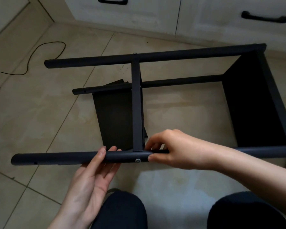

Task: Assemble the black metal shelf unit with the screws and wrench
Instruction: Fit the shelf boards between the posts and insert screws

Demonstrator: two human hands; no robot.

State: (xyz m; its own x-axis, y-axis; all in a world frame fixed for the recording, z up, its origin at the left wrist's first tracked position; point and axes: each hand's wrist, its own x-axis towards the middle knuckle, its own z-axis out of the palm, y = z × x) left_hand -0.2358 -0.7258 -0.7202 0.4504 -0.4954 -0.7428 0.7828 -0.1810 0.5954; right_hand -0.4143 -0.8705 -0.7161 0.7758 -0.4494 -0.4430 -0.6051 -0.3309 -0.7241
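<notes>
The black metal shelf unit lies on its side on the tiled floor. Its near leg tube runs left to right in front of me, with a silver screw in its side below the middle shelf's edge. My left hand cups the tube from below, fingers curled over its top just left of the screw. My right hand grips the tube just right of the screw, thumb on the near side. A black shelf panel closes the right end. No wrench shows.
A loose black panel lies flat on the floor under the frame. A thin black cable loops at the left. White cabinets with black handles line the back. My knees are at the bottom edge.
</notes>
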